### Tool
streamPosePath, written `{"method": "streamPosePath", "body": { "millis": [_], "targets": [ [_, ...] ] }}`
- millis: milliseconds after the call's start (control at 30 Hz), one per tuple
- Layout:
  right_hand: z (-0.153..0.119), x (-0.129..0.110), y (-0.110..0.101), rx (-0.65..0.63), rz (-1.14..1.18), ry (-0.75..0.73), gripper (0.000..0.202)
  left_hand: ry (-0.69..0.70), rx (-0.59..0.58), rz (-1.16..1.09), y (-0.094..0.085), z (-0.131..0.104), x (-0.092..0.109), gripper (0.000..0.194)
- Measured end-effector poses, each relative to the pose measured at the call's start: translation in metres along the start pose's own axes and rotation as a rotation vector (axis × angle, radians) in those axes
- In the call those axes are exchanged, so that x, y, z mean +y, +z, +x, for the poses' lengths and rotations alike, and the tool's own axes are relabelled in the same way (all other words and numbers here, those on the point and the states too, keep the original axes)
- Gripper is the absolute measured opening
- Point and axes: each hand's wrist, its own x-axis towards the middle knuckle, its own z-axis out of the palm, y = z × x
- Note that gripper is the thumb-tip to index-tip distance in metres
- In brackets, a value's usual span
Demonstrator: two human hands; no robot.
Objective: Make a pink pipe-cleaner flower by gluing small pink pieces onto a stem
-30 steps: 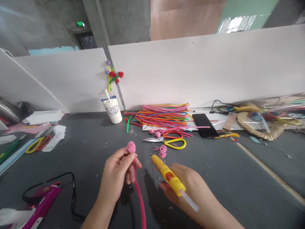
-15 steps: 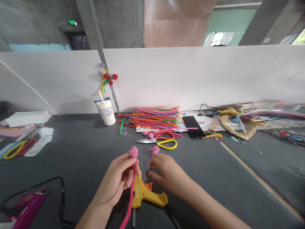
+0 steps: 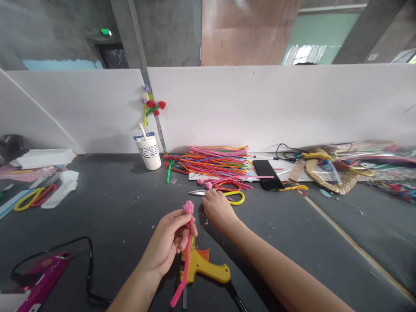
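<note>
My left hand [image 3: 177, 232] pinches a pink stem [image 3: 186, 264] just below its light pink petal head [image 3: 188, 207]. Beneath that hand lies a yellow glue gun [image 3: 208, 268] with an orange trigger. My right hand [image 3: 217, 206] is farther forward, palm down, over the spot of the small pink pieces and in front of the scissors [image 3: 236, 198]; its fingertips and whatever they touch are hidden. Two pink balls [image 3: 208, 185] sit just beyond it, beside a pile of colored pipe cleaners [image 3: 217, 160].
A white cup [image 3: 149, 151] with a straw stands at the back left. A black phone [image 3: 267, 174] lies right of the pile. On the left are a magenta glue gun [image 3: 47, 281] with a black cord and more scissors [image 3: 29, 200]. A woven ring [image 3: 338, 186] lies at right.
My right hand has moved forward over the small pink pieces, up to the scissors. My left hand still holds the pink stem. The view has shifted slightly.
</note>
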Motion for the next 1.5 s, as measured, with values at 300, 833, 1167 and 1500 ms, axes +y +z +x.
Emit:
{"method": "streamPosePath", "body": {
  "millis": [300,833,1167,1500],
  "targets": [
    [-0.024,0.001,-0.043,0.115,0.717,0.098,0.019,-0.036,-0.023,0.005,0.003,-0.002,-0.003,0.018],
    [-0.049,-0.028,-0.066,0.074,0.785,-0.076,0.014,-0.091,-0.096,0.029,0.012,-0.007,-0.006,0.024],
    [-0.049,-0.030,-0.062,0.145,0.706,-0.129,0.018,-0.095,-0.105,0.024,0.012,-0.009,-0.007,0.021],
    [-0.052,-0.033,-0.061,0.259,0.606,-0.199,0.018,-0.084,-0.105,0.004,0.013,-0.013,-0.004,0.018]
  ]
}}
